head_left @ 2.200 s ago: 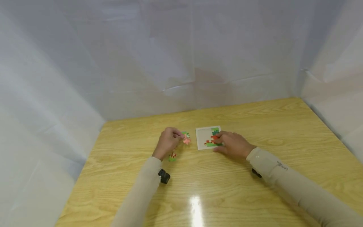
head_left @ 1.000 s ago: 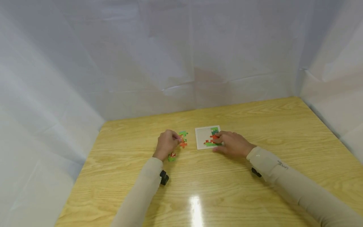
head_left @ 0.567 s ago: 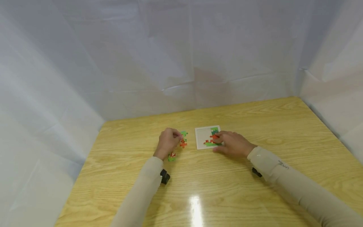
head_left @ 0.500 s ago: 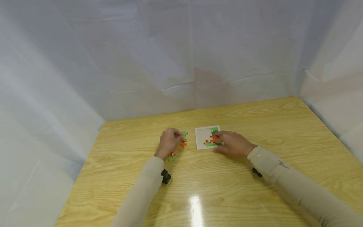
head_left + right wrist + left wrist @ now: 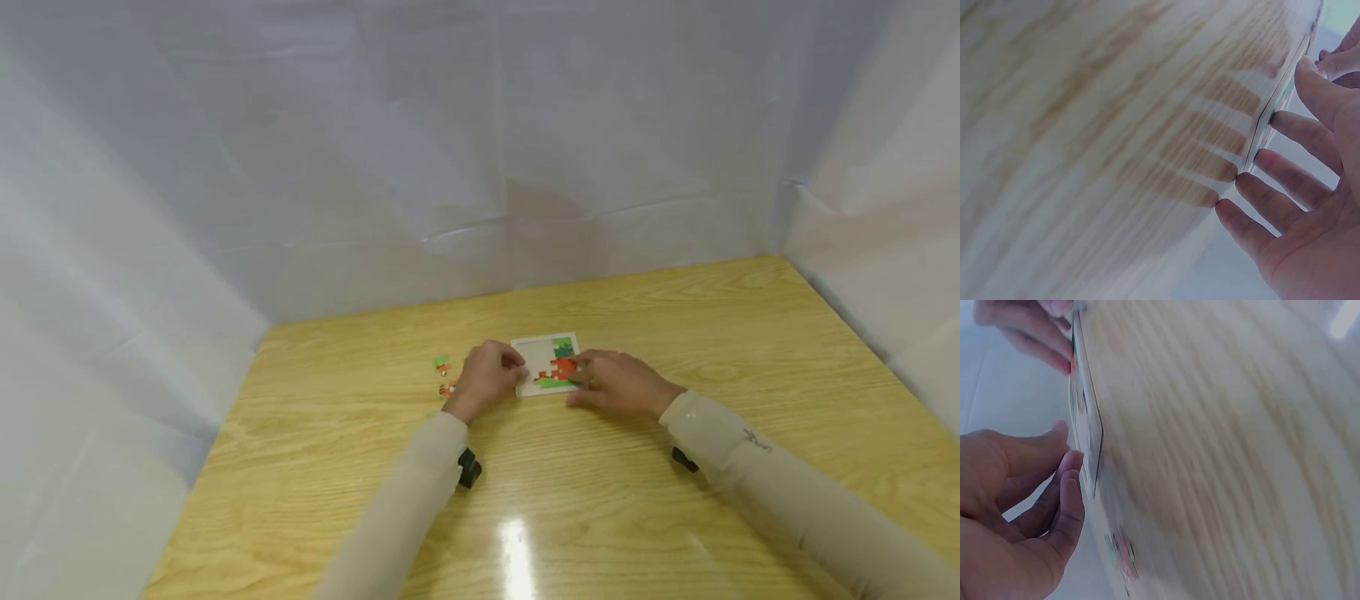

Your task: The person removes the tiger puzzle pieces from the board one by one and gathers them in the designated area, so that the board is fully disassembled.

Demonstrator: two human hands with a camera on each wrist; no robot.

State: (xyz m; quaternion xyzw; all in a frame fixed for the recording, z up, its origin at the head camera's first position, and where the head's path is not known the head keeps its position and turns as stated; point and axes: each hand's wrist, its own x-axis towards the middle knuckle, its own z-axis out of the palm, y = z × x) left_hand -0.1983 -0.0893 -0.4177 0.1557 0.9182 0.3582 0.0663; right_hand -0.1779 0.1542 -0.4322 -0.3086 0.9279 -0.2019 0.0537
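A small square puzzle tray (image 5: 532, 353) with a pale rim lies flat on the table, its right side and lower edge filled with green and red jigsaw pieces (image 5: 564, 365). My left hand (image 5: 486, 380) is at the tray's left edge, thumb and fingertips drawn together; I cannot tell if a piece is between them. In the left wrist view those fingertips (image 5: 1072, 464) are right by the tray's rim. From the right, my right hand (image 5: 618, 383) rests its extended fingers on the filled part and along the tray's edge.
Loose jigsaw pieces (image 5: 442, 364) lie left of my left hand, with another piece (image 5: 447, 390) partly behind it. The wood-grain table (image 5: 570, 492) ends at white sheeting (image 5: 390, 208) at the back and sides. Black wrist cameras sit under both sleeves.
My left hand has moved right from the loose pieces to the tray's left edge, uncovering pieces on its left. My right hand stays on the tray, nearly unmoved. The head view shifts slightly.
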